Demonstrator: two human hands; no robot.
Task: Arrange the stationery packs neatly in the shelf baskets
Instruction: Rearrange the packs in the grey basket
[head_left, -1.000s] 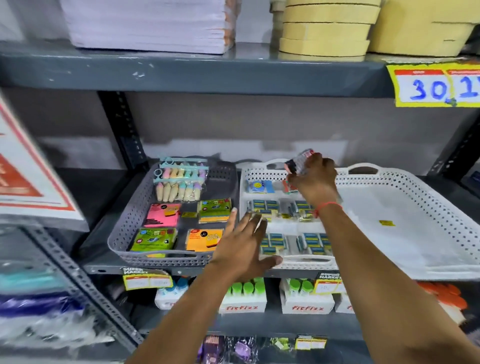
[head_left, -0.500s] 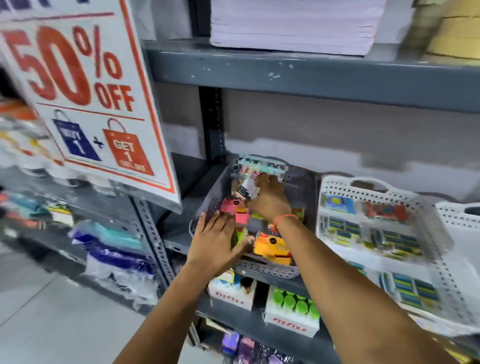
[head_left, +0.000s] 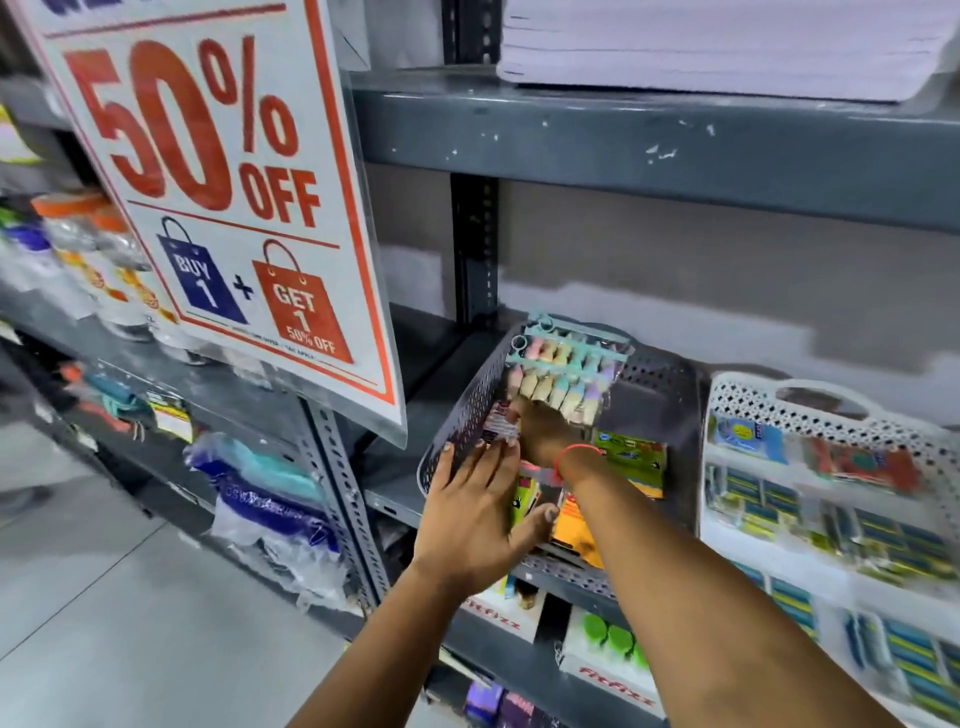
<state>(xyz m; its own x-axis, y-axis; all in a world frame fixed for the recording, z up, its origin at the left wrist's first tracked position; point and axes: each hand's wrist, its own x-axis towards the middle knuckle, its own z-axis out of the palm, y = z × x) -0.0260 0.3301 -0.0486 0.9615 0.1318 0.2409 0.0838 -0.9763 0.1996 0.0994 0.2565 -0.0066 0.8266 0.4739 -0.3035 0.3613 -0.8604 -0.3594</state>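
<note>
Right hand (head_left: 540, 434) grips small clear-wrapped pack (head_left: 500, 427), left hand (head_left: 475, 519) spread flat; I'd slot it square into grey perforated plastic basket (head_left: 670, 415).

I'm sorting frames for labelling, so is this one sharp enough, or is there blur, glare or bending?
Head view: the sale sign reads sharply; the white basket at right is smeared with motion blur; the small pack in the right hand is too blurred to read; shelf edges tilt and bow from the wide lens; light is even, without strong glare.
</note>
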